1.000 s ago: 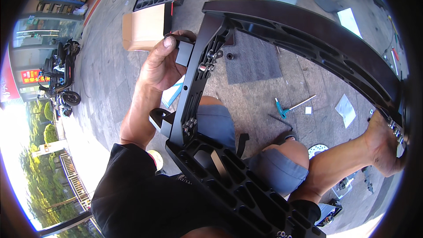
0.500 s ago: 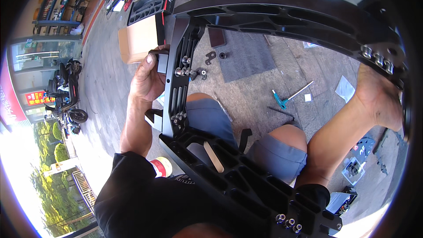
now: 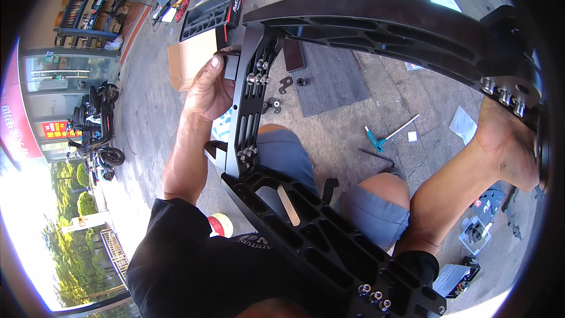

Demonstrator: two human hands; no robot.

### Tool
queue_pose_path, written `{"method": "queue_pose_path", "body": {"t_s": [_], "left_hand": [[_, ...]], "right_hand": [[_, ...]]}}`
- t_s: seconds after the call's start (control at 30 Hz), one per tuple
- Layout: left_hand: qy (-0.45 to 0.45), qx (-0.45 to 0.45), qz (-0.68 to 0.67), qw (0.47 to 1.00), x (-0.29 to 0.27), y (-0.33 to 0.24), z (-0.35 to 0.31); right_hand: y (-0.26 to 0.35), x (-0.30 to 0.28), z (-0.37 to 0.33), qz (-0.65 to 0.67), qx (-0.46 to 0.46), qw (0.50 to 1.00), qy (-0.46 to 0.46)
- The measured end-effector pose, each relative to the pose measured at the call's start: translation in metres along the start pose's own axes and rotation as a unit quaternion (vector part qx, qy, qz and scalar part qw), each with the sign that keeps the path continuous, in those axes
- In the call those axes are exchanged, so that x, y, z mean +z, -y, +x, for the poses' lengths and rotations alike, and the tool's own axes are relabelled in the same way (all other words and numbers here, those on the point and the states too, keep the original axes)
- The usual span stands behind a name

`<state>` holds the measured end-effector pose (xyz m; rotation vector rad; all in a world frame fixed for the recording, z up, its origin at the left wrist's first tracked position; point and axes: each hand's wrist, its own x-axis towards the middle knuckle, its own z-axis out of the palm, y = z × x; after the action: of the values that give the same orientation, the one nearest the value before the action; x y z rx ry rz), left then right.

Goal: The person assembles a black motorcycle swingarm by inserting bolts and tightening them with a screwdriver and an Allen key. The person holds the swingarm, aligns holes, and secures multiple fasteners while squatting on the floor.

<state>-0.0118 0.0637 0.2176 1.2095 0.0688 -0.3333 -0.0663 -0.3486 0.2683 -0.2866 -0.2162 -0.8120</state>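
A large black metal frame (image 3: pixel 376 15) with cut-out pockets is held up in front of me, its near end (image 3: pixel 329 247) across my chest and lap. My left hand (image 3: pixel 209 91) grips a bracket on its left upright (image 3: pixel 246 106), thumb on top and fingers partly hidden behind. At the right side, my right hand (image 3: pixel 509 150) wraps the frame's edge, its fingers hidden. Silver bolts stick out in clusters on the left upright (image 3: pixel 258 78), at the right corner (image 3: pixel 503 95) and at the near end (image 3: pixel 374 297).
On the ground lie a grey mat (image 3: pixel 329 82), a dark phone-like slab (image 3: pixel 293 56), a teal T-handle wrench (image 3: pixel 375 139), a black hex key (image 3: pixel 376 156) and small black parts (image 3: pixel 286 85). An opened box (image 3: pixel 209 20) stands beyond my left hand. A motorcycle (image 3: pixel 103 123) stands far left.
The whole view has shifted, with the ground and shopfront slightly further right and lower. The frame's left side appears a little further right. Both hands keep their places on it.
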Motion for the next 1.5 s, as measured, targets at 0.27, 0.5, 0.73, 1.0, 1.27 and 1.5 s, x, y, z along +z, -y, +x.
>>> {"method": "queue_pose_path", "body": {"t_s": [0.27, 0.5, 0.73, 1.0, 1.27, 1.5], "left_hand": [[0.064, -0.018, 0.034, 0.997, 0.01, -0.001, -0.005], [0.036, -0.017, 0.053, 0.998, 0.015, -0.003, -0.008], [0.039, -0.01, 0.006, 0.999, 0.022, -0.002, -0.005], [0.049, -0.011, 0.033, 0.998, 0.026, -0.004, -0.008], [0.039, -0.047, 0.036, 0.998, 0.026, -0.004, -0.017], [0.061, -0.117, -0.004, 0.991, 0.031, 0.007, -0.018]], "right_hand": [[0.004, -0.008, 0.003, -0.001, 0.017, 0.999, 0.045], [0.006, -0.01, 0.002, -0.016, 0.002, 0.998, 0.056], [0.005, -0.018, 0.007, -0.034, -0.028, 0.999, 0.007], [0.003, -0.022, 0.006, -0.071, -0.06, 0.995, 0.045], [0.001, -0.023, 0.007, -0.065, -0.101, 0.99, -0.071], [0.003, -0.021, 0.008, -0.125, -0.154, 0.96, -0.197]]}}
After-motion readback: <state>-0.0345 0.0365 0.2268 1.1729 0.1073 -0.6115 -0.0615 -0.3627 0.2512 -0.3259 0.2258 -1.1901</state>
